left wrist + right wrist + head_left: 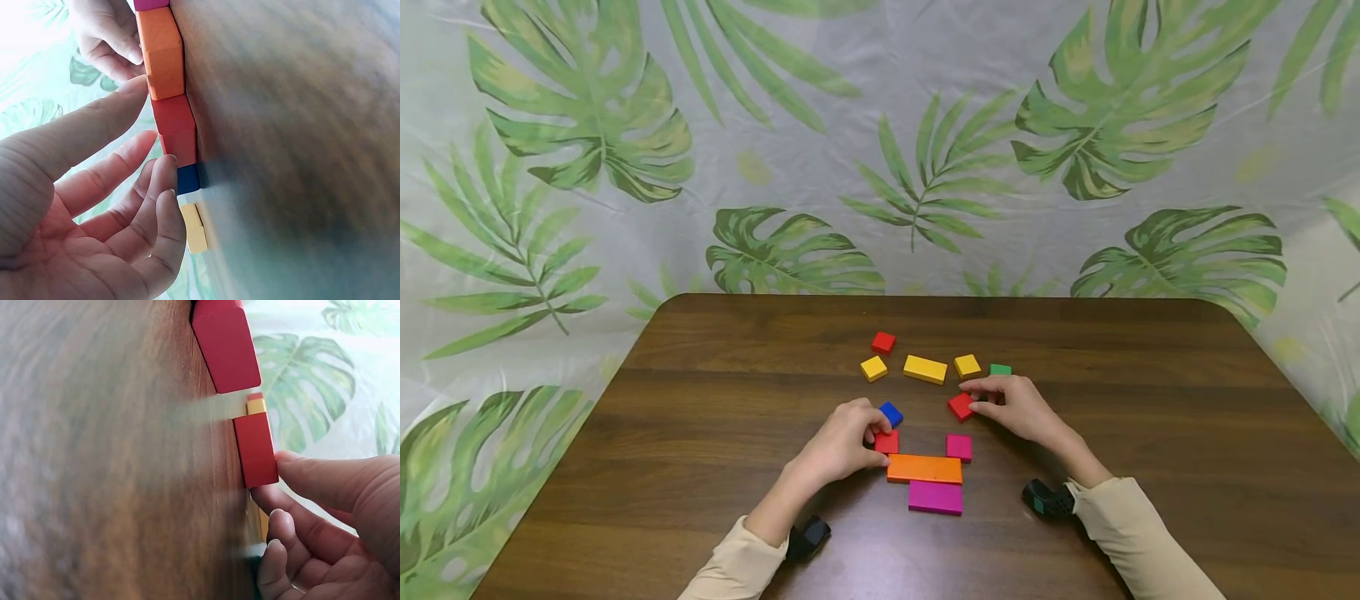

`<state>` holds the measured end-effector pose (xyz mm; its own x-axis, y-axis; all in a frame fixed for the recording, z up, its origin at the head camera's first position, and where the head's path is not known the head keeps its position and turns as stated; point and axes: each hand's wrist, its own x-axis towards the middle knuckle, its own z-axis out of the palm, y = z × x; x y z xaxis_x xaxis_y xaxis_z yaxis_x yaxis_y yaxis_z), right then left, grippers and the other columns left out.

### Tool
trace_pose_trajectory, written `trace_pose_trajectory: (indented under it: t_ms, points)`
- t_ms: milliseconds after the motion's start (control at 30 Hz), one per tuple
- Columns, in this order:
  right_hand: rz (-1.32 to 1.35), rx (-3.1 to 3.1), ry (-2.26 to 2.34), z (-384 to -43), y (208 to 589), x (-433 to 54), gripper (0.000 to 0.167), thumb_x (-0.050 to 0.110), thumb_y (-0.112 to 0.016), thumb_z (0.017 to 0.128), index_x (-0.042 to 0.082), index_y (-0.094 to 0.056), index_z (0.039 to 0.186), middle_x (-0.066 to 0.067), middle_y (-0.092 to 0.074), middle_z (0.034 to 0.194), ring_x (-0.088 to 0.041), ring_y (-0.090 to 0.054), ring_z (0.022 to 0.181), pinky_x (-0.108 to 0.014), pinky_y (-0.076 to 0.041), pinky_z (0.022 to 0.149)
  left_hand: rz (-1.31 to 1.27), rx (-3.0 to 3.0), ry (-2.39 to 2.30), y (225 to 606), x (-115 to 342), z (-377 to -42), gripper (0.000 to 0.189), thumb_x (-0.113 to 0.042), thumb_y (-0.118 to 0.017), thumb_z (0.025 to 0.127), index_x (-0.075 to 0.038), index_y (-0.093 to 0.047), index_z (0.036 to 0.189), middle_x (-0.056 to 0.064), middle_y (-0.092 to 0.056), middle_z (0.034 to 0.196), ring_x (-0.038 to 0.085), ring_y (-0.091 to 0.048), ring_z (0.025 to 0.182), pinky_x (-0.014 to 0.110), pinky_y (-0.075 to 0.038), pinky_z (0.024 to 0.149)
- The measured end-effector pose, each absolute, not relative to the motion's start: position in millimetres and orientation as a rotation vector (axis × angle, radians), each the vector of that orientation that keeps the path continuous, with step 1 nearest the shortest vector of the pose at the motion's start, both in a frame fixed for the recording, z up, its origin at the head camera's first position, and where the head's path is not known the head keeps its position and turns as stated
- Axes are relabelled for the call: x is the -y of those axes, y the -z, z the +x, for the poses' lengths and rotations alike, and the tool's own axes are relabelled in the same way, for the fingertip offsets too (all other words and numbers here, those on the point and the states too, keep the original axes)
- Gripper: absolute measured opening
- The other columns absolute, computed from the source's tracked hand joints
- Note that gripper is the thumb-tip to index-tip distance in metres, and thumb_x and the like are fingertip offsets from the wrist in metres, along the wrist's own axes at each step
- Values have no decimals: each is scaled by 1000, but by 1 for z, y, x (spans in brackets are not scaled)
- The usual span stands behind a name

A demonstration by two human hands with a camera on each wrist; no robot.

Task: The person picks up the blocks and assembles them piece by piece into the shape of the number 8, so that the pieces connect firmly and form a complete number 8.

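Observation:
My left hand [842, 442] rests beside a red block [887, 442], its fingertips at the block's edge. The thumb touches the left end of a long orange block [924, 468], which lies against the red one. A blue block [891, 414] sits just beyond those fingertips. In the right wrist view, my right hand [331, 519] pinches another red block [257, 450] between thumb and index finger. That block is right of the blue one. Nearer me lie a small magenta block [958, 447], at the orange block's right end, and a longer magenta block [936, 497], along its near side.
Farther back on the wooden table [700, 467] lie a red block [883, 342], two small yellow blocks [874, 368], a longer yellow block [925, 369] and a green block [1001, 369], partly behind my right hand. A leaf-patterned cloth [797, 250] hangs behind the table.

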<state>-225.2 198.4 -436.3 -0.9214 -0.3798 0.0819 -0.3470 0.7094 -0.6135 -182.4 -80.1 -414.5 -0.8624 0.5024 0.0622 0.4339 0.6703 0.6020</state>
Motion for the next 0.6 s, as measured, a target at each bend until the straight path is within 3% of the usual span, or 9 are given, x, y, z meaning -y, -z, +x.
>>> trace_pose_trajectory:
  t_ms: [600]
  points:
    - [-650,-2786,999,-224,433,-200,22,12,-66,85,10,-71,107,0,-63,78,-8,-43,62,-19,-36,56,772,-2770,-954,414,80,-183,28,-11,-84,67,-1,-69,89,6,-55,79,12,-52,72,18,-42,64]
